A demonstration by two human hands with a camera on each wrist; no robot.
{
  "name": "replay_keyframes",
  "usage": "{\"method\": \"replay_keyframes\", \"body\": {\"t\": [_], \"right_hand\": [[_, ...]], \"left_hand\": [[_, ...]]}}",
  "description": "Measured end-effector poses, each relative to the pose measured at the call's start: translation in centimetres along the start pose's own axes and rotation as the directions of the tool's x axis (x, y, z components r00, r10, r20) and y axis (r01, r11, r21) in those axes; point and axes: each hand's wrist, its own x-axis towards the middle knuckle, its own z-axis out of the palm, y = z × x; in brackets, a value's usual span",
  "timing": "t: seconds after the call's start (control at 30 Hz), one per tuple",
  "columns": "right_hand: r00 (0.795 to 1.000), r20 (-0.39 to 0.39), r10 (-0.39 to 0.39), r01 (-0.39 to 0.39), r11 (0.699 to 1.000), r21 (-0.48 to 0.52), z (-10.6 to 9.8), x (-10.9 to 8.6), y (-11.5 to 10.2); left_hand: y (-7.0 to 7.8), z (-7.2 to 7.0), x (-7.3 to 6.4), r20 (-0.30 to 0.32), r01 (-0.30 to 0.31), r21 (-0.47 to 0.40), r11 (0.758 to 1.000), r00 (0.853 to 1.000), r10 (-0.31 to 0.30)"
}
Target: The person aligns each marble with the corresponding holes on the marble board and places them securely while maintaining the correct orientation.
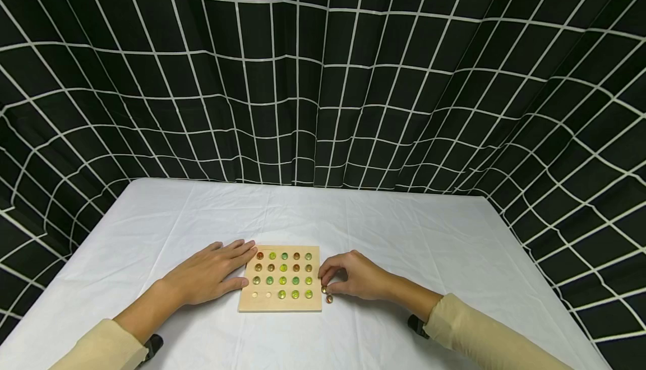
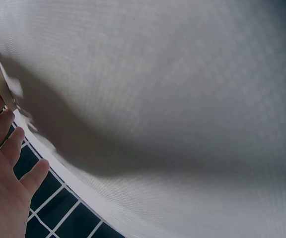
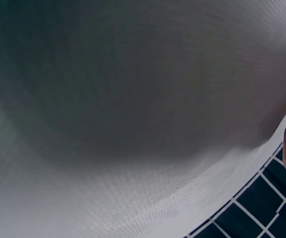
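A square wooden board [image 1: 280, 306] lies on the table, its rows of hollows filled with green, yellow-green and brown glass marbles. Two hollows at the front left of the board hold no marble. My left hand [image 1: 212, 273] rests at the board's left edge, fingers stretched to its far corner and thumb at its side. Just off the right edge, my right hand [image 1: 358, 276] pinches a brownish marble [image 1: 324, 290] between curled fingers and thumb. A second marble [image 1: 329, 299] lies on the cloth just below the thumb. The right wrist view shows only part of this hand.
A white cloth [image 1: 404, 230] with faint creases covers the table. Behind the table and along both sides hangs a black curtain [image 1: 303, 84] with a white grid.
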Motion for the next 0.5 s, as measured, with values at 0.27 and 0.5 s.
{"method": "replay_keyframes", "body": {"t": [0.27, 0.5], "right_hand": [[1.000, -0.007, -0.020, 0.020, 1.000, 0.000, -0.01, 0.05, -0.05], [0.999, -0.027, -0.025, 0.024, 1.000, -0.016, -0.20, 0.22, -0.04]], "left_hand": [[0.02, 0.00, -0.01, 0.000, 0.003, -0.013, 1.000, 1.000, -0.003], [0.00, 0.01, -0.05, -0.006, 0.000, -0.007, 1.000, 1.000, 0.000]]}}
